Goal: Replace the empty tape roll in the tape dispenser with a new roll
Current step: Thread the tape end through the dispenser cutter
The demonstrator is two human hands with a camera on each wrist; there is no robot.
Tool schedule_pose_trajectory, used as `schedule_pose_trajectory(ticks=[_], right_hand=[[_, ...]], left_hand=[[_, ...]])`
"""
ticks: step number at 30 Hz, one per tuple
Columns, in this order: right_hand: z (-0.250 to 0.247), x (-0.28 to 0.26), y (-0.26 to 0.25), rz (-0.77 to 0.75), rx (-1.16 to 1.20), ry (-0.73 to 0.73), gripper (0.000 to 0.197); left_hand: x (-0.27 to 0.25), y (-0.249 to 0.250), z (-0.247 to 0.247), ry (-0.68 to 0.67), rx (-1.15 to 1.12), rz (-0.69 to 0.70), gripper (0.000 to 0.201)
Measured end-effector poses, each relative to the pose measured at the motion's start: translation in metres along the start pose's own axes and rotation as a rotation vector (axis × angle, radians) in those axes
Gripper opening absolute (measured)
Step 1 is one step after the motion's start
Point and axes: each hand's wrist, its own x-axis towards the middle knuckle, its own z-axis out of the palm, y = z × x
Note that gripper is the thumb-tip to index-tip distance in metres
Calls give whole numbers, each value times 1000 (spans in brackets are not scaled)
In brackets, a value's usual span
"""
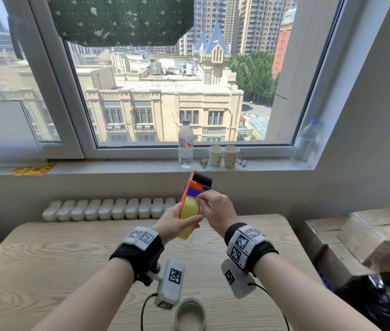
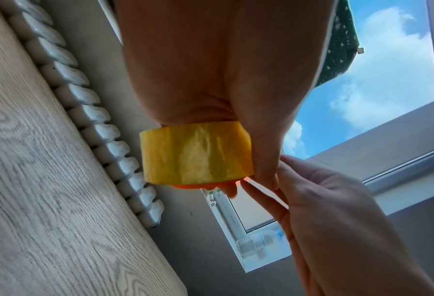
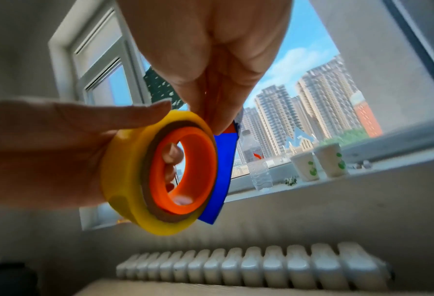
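Above the table, left hand grips the tape roll — right hand seemingly pinching its edge.

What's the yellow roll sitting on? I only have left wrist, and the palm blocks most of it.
Observer: The right wrist view shows the yellow roll seated around the dispenser's orange hub.
Operator: Right hand doing what?
Observer: From the head view, the right hand pinches at the roll's top edge, beside the blue plate. I can't make out a tape end.
Operator: Old roll?
Observer: A pale roll lies flat on the table, below the wrists.
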Motion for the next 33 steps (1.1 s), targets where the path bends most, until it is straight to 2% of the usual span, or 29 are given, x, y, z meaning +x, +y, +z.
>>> schedule_pose_trajectory(ticks=[4,7,12,16,20,24,29,33], right_hand=[[3,-1,-4,-56,-215,-32,25],[7,-2,-3,-69,-261,-27,22],[8,-2,-2,-61,-106,-23,21],[9,-5,-2,-23,-45,-89,29],[9,-6,-1,-38,-16,-70,26],[7,-5,-1,24,49,-53,23],[7,-5,-6,49,30,-207,52],[9,-5,-5,47,50,-224,48]], left_hand=[[0,-3,-1,7,50,-18,30],[2,-5,-3,1,52,-27,34],[2,-5,-6,7,31,-26,32],[4,-6,-8,4,17,-34,40],[5,-6,-9,3,17,-33,40],[4,-8,-8,-3,56,-21,40],[4,-8,-10,-50,62,-9,38],[5,-11,-10,-39,56,-6,33]])
